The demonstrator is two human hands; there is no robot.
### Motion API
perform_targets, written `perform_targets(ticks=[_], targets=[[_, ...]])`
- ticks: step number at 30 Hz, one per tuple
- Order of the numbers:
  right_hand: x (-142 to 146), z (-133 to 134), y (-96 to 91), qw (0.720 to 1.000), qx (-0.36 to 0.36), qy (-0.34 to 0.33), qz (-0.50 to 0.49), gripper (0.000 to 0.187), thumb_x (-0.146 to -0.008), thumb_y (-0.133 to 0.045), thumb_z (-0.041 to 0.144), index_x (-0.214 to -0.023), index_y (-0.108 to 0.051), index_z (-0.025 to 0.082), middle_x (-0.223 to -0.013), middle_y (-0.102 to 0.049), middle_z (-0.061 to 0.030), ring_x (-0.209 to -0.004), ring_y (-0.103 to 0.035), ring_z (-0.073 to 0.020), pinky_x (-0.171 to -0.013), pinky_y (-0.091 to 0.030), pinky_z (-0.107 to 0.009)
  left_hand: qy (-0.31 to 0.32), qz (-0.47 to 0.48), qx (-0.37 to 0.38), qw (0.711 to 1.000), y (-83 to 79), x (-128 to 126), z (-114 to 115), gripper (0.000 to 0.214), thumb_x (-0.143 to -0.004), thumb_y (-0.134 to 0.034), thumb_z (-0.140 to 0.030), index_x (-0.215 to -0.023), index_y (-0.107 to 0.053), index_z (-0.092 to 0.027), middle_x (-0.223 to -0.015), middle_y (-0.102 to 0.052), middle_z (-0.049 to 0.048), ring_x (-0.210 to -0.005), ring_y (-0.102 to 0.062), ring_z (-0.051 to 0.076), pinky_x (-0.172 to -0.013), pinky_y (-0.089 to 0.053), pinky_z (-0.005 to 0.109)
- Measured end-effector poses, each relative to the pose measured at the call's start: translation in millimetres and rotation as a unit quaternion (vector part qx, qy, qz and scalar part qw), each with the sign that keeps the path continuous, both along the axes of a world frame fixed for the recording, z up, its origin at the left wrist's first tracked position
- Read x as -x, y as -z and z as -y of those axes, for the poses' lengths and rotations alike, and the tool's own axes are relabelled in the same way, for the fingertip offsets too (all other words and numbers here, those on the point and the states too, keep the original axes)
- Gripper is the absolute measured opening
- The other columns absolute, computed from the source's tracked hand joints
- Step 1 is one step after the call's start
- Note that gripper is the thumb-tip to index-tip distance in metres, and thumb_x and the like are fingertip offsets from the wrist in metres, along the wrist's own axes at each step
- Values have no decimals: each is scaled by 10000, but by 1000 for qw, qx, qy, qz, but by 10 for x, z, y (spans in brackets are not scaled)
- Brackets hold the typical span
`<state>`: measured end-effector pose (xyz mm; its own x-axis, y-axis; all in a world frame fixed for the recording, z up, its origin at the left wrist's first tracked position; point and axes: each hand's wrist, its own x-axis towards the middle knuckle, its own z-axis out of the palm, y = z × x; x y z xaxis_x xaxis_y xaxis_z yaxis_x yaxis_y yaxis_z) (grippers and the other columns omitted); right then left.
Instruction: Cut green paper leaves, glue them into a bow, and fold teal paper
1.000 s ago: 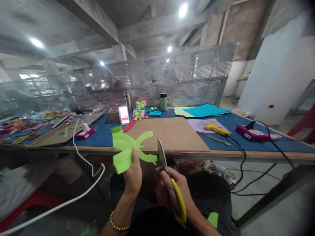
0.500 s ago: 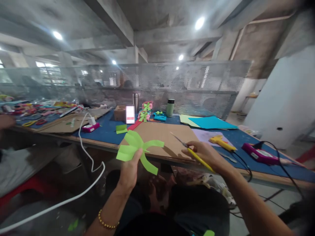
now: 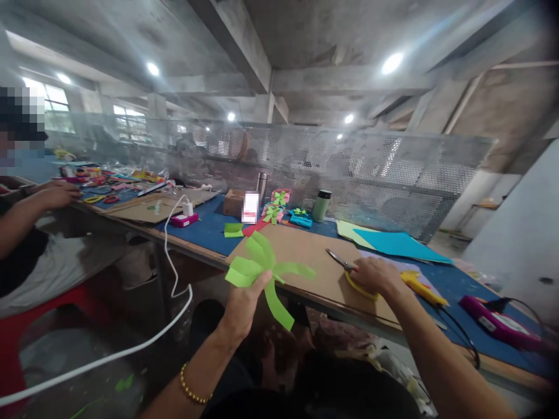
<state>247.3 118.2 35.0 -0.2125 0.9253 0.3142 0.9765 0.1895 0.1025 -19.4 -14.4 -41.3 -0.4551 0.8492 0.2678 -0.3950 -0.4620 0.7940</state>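
Observation:
Between the thumb and fingers of my left hand [image 3: 247, 299] is a light green paper cutout [image 3: 251, 265] with several strips fanning out from its middle. It hangs in front of the near table edge. My right hand [image 3: 373, 274] is closed on yellow-handled scissors [image 3: 360, 287], low over a brown cardboard sheet [image 3: 301, 247]. The blades are together and point away to the left. Part of the handles is hidden under my fingers.
A yellow glue gun [image 3: 421, 287] and a purple power strip [image 3: 498, 323] lie on the right. Blue paper sheets [image 3: 402, 244], a green bottle [image 3: 321, 206] and a phone [image 3: 250, 208] are farther back. A white cable [image 3: 144, 343] crosses the left; a co-worker [image 3: 26, 221] sits there.
My right hand has lowered the scissors to the cardboard. My left hand still holds the green paper. The view has turned left, bringing the co-worker further into sight.

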Motion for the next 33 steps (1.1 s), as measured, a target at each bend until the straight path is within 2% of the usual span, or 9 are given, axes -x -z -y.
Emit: perform_targets(ticks=[5, 8, 11, 20, 22, 26, 29, 31, 33], targets=[[526, 619, 112, 973, 75, -166, -144, 470, -972, -404, 522, -921, -764, 223, -916, -758, -57, -851, -684, -216, -729, -502, -298, -7, 7, -14, 1000, -44, -70, -2, 396, -740, -785, -293, -1109, -701, -177, -1101, -743, 66, -1109, -656, 231, -1066, -453, 395], [933, 982, 298, 788, 243, -298, -480, 464, -877, -588, 567, -1054, -760, 175, -1019, -758, -94, -959, -680, -270, -825, -523, -369, -54, -29, -19, 998, -67, -101, 14, 394, -777, -760, -313, -1142, -685, -185, -1147, -730, 64, -1136, -642, 224, -1072, -445, 382], [1232, 1144, 387, 697, 265, -271, -609, 439, -781, -713, 559, -943, -762, 154, -872, -747, -62, -814, -671, -221, -715, -518, -310, -106, -121, -5, 987, -38, -98, 35, 268, -808, -727, -342, -1025, -724, -185, -1070, -752, 62, -1073, -671, 233, -1056, -456, 389], [1487, 1166, 443, 599, 223, -191, -745, 419, -551, -884, 483, -747, -756, 135, -709, -734, -55, -640, -641, -192, -622, -516, -301, -147, -204, 3, 968, 101, -151, 41, 232, -831, -690, -399, -929, -741, -195, -985, -765, 72, -991, -690, 252, -1035, -471, 403], [1489, 1152, 473, 603, 208, -189, -746, 412, -555, -878, 485, -742, -757, 139, -706, -739, -61, -642, -651, -202, -632, -525, -313, -144, -180, 12, 973, 120, -189, 43, 260, -845, -676, -421, -954, -732, -192, -1001, -755, 73, -1023, -674, 244, -1041, -460, 393], [1351, 1021, 468, 702, 150, -198, -668, 448, -688, -750, 579, -753, -747, 135, -657, -714, -63, -585, -617, -182, -551, -477, -284, 7, -206, 25, 978, 116, -116, 85, 332, -822, -689, -488, -829, -731, -159, -744, -715, 54, -804, -669, 222, -850, -535, 356], [1130, 855, 400, 765, 141, -215, -591, 437, -743, -680, 563, -741, -745, 131, -615, -675, -42, -536, -554, -147, -494, -400, -251, 107, -204, 27, 973, 43, 128, 133, 503, -800, -699, -536, -1089, -711, -124, -848, -734, 97, -731, -655, 198, -712, -533, 307], [989, 754, 341, 795, 156, -227, -541, 366, -727, -697, 492, -648, -723, 135, -533, -602, -5, -484, -475, -114, -457, -324, -231, 87, -189, 30, 978, -59, 323, 139, 647, -816, -652, -586, -1268, -629, -124, -1023, -726, 141, -781, -670, 203, -678, -521, 286], [896, 684, 282, 818, 178, -245, -490, 306, -699, -717, 406, -550, -681, 141, -480, -522, 29, -463, -406, -88, -447, -265, -221, 49, -270, 17, 962, -196, 464, 105, 602, -747, -731, -545, -1188, -688, -137, -1047, -716, 141, -846, -671, 221, -701, -511, 279]])
